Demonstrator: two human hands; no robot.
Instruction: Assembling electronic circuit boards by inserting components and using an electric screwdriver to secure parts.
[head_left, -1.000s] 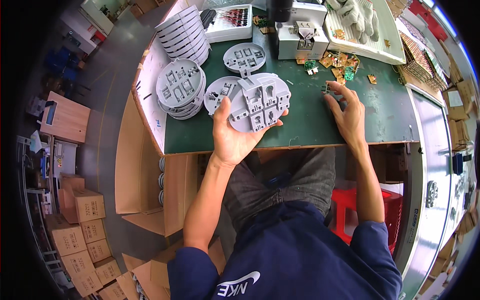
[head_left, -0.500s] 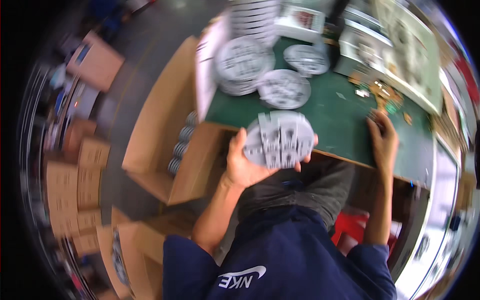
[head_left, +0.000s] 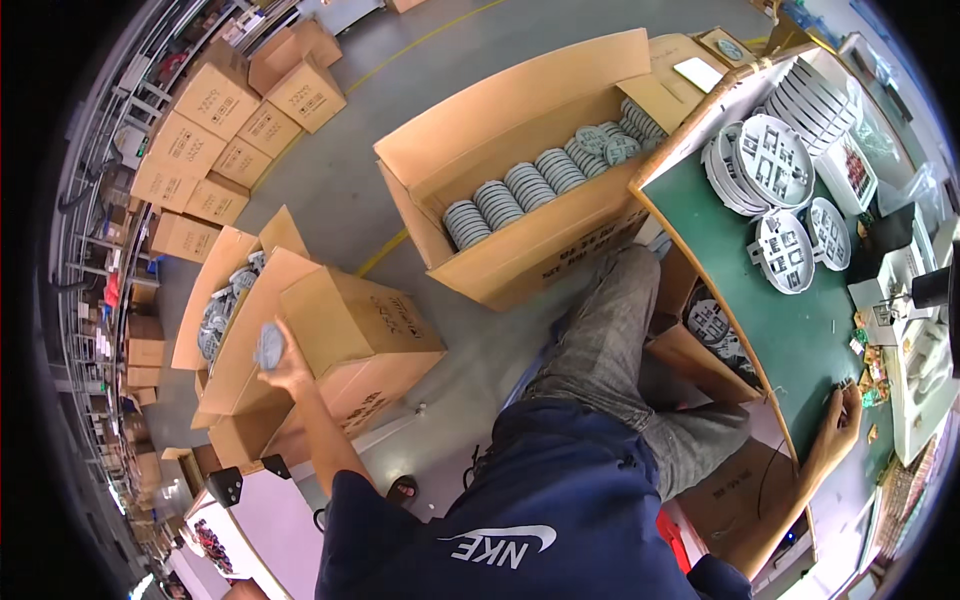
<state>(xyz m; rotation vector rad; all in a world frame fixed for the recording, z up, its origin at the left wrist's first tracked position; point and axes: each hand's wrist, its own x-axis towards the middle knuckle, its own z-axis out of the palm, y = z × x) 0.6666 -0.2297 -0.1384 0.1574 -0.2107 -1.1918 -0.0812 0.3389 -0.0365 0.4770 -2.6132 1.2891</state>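
Observation:
Out to the left, my left hand [head_left: 291, 367] is closed on a grey round plastic disc [head_left: 268, 346], seen tilted. The disc is at the side of an open cardboard box [head_left: 243, 360] with many grey pieces [head_left: 222, 308] inside. On the green table [head_left: 722, 232], my right hand [head_left: 842, 418] rests with its fingers bent together. Anything small between those fingertips is too fine to make out. Beside it lie small green and gold-coloured parts [head_left: 874, 385]. Farther up the table are a stack of grey round discs [head_left: 772, 160] and two single discs, one of them nearer [head_left: 783, 252].
A long open carton [head_left: 520, 262] holds rows of stacked grey discs [head_left: 528, 187]. Another box [head_left: 712, 320] with discs is under the table. Closed cartons [head_left: 213, 105] are piled at the far left. A white-topped surface [head_left: 262, 525] stands at the lower left.
The view has swung left. My left hand has carried the disc from in front of the table out to the left-hand box. My right hand stays by the small parts.

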